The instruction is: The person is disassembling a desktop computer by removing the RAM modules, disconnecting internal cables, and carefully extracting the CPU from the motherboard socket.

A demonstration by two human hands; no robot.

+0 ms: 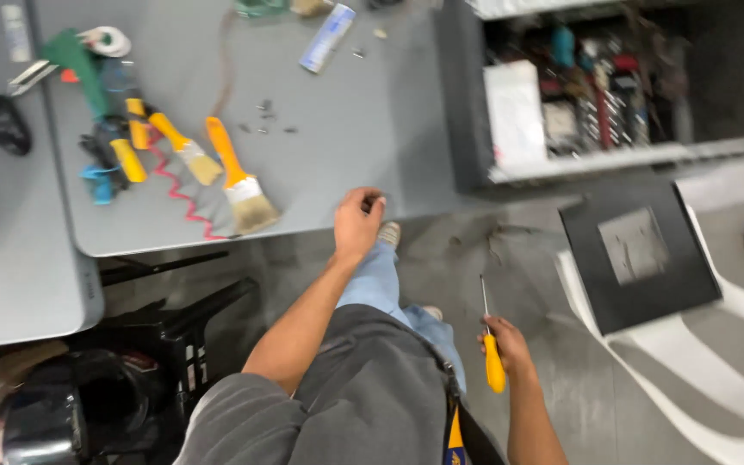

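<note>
Yellow-handled steel screwdriver (492, 344) at five o'clock, orange-handled bristle paintbrush (241, 179) at ten on the plain grey tabletop (337, 146), a red zigzag-edged grey cloth (184, 191) beside it, black square panel (637, 255) at three.

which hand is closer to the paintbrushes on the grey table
Left. The left hand rests on the table's front edge, just right of the nearest paintbrush. The right hand is lower and farther right, off the table, holding a yellow-handled screwdriver.
</note>
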